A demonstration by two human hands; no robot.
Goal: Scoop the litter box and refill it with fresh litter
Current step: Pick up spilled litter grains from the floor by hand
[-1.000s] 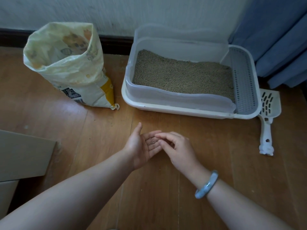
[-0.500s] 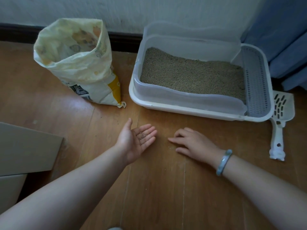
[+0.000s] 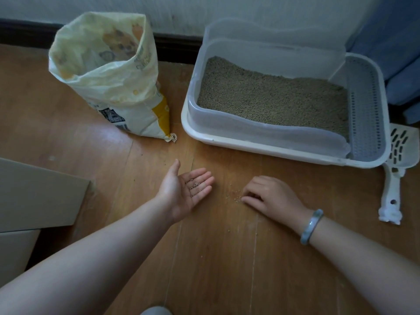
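Left hand [image 3: 184, 192] palm-up, fingers straight, carrying loose grains [image 3: 196, 186]; right hand [image 3: 271, 197] palm-down on the floor [image 3: 216, 258], fingers loosely bent, gripping nothing, beside spilled grains [image 3: 237, 198]; filled litter box [image 3: 227, 145] just beyond, scoop [image 3: 394, 180] just beside its right edge; bare floor between hands.

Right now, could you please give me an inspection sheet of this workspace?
Surface: wooden floor, a few spilled grains beside the right fingertips.
Job's things: litter box filled with litter; litter bag open, upright, left of it; scoop lying on the floor at its right.
Clutter: cardboard box at the left edge.
Grippers: left hand palm up, open, grains on it; right hand palm down on the floor, pinch unclear.
Cables: nothing seen.
Surroundings: white wall, blue curtain.
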